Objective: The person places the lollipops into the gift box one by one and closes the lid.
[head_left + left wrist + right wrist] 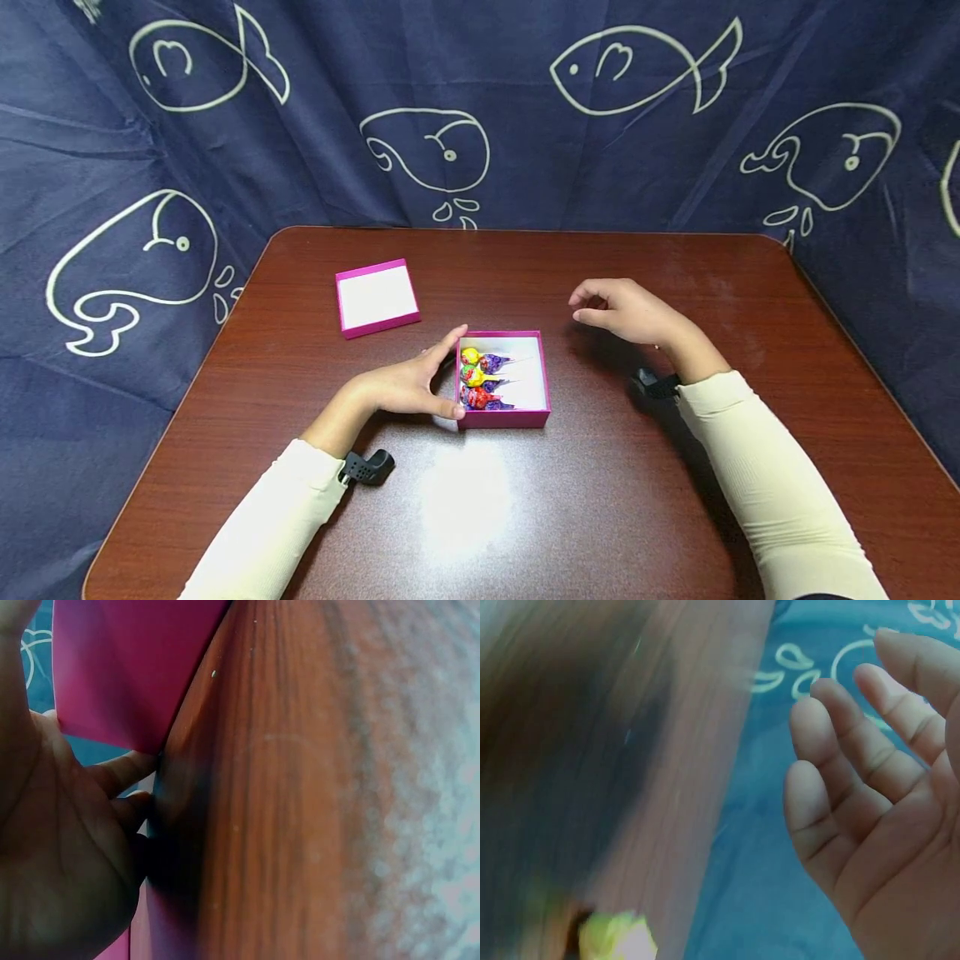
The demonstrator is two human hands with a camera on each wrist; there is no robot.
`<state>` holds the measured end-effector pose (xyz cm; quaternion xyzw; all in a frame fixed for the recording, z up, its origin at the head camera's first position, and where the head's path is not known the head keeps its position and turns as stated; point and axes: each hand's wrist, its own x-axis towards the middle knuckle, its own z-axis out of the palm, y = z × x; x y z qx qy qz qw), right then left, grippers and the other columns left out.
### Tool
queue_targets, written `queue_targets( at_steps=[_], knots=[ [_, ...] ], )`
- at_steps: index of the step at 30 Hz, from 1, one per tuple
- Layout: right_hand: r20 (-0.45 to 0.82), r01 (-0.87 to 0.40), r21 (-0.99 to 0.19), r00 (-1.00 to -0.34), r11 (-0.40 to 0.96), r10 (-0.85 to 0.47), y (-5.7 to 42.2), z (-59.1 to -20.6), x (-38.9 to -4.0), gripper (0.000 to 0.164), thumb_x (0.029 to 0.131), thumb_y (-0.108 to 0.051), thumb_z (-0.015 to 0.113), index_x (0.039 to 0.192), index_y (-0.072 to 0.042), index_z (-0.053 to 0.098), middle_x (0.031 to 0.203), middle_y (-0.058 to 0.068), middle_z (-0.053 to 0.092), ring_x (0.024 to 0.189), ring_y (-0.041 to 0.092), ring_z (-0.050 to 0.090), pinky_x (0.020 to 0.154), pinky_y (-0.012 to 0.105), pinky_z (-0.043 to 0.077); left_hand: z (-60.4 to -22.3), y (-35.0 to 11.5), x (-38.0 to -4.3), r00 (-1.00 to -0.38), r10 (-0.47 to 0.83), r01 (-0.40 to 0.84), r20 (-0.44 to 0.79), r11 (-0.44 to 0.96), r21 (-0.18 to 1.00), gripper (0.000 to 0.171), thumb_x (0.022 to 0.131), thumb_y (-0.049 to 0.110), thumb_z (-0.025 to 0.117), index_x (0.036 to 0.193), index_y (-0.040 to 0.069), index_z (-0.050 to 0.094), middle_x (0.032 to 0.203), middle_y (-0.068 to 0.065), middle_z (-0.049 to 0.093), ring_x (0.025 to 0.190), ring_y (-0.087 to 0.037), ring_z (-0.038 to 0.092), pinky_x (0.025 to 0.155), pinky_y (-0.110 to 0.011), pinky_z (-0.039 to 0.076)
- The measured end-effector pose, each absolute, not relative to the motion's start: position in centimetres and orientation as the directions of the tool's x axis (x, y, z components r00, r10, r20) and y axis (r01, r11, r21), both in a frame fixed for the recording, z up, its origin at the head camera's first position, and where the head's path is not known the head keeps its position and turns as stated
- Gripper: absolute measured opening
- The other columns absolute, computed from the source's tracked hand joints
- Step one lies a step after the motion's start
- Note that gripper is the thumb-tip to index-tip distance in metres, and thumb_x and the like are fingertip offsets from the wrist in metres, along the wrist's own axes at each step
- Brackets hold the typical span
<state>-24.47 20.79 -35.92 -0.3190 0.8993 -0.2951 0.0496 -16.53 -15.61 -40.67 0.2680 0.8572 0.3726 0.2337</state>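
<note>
A pink box with a white inside sits mid-table, several lollipops in bright wrappers lying along its left side with their sticks to the right. My left hand grips the box at its left side, thumb on the near corner and a finger on the far one. In the left wrist view that hand is up against the pink wall. Off to the right, my right hand hovers over the table with loosely bent fingers and nothing in them; the right wrist view shows its palm bare.
A pink lid, white inside, lies upturned behind and left of the box. The brown table reaches back to a dark blue cloth with line-drawn fish and whales. A blurred yellow patch shows low in the right wrist view.
</note>
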Motion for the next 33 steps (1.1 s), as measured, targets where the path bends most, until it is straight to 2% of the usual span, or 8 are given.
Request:
queue_targets(
  at_steps=[2, 9, 12, 22, 26, 33],
  knots=[
    [0.071, -0.524, -0.555, -0.804, 0.646, -0.591, 21.6, -35.8, -24.8, 0.016, 0.094, -0.011, 0.068, 0.108, -0.004, 0.067, 0.102, 0.006, 0.069, 0.094, 0.023, 0.060, 0.082, 0.043, 0.046, -40.6, -15.7, -16.5, -0.748, 0.632, 0.280, -0.204, 0.579, 0.766, 0.121, 0.078, 0.047, 0.082, 0.160, 0.026, -0.004, 0.165, -0.007, 0.007, 0.149, -0.026, 0.008, 0.117, -0.051, 0.015],
    [-0.039, -0.436, -0.516, -0.848, 0.737, -0.529, 24.4, -35.4, -25.3, 0.019, 0.096, -0.014, 0.066, 0.112, -0.004, 0.066, 0.106, 0.009, 0.067, 0.087, 0.024, 0.057, 0.076, 0.041, 0.046, -40.5, -15.7, -16.4, -0.750, 0.630, 0.276, -0.201, 0.575, 0.770, 0.121, 0.078, 0.047, 0.082, 0.160, 0.026, -0.004, 0.165, -0.006, 0.006, 0.149, -0.025, 0.008, 0.117, -0.051, 0.016],
    [-0.042, -0.431, -0.491, -0.857, 0.757, -0.514, 25.5, -35.7, -25.6, 0.018, 0.096, -0.014, 0.066, 0.110, -0.003, 0.066, 0.105, 0.009, 0.067, 0.091, 0.024, 0.056, 0.081, 0.042, 0.044, -40.6, -15.7, -16.4, -0.752, 0.628, 0.277, -0.203, 0.579, 0.766, 0.121, 0.078, 0.048, 0.082, 0.160, 0.026, -0.004, 0.165, -0.007, 0.007, 0.149, -0.026, 0.008, 0.117, -0.051, 0.016],
    [-0.055, -0.413, -0.461, -0.870, 0.786, -0.490, 27.8, -36.9, -25.9, 0.012, 0.093, -0.010, 0.069, 0.103, -0.003, 0.067, 0.090, 0.002, 0.066, 0.082, 0.019, 0.056, 0.075, 0.038, 0.045, -40.7, -15.7, -16.6, -0.746, 0.637, 0.290, -0.194, 0.573, 0.766, 0.120, 0.079, 0.047, 0.082, 0.160, 0.025, -0.004, 0.165, -0.007, 0.008, 0.149, -0.024, 0.009, 0.118, -0.050, 0.016],
    [-0.070, -0.396, -0.457, -0.877, 0.797, -0.476, 28.2, -37.1, -25.8, 0.012, 0.092, -0.009, 0.069, 0.102, -0.004, 0.067, 0.091, 0.003, 0.068, 0.084, 0.020, 0.057, 0.076, 0.039, 0.045, -40.8, -15.7, -16.6, -0.746, 0.638, 0.293, -0.190, 0.572, 0.766, 0.120, 0.079, 0.047, 0.082, 0.160, 0.024, -0.004, 0.165, -0.007, 0.008, 0.149, -0.024, 0.009, 0.118, -0.050, 0.016],
    [-0.112, -0.359, -0.434, -0.889, 0.826, -0.444, 29.0, -37.6, -25.9, 0.018, 0.091, -0.017, 0.072, 0.104, -0.005, 0.067, 0.095, 0.004, 0.069, 0.088, 0.022, 0.059, 0.078, 0.041, 0.045, -41.0, -15.6, -16.7, -0.746, 0.640, 0.300, -0.183, 0.569, 0.766, 0.120, 0.079, 0.046, 0.082, 0.160, 0.024, -0.003, 0.165, -0.007, 0.008, 0.149, -0.023, 0.009, 0.118, -0.049, 0.016]
  ],
)
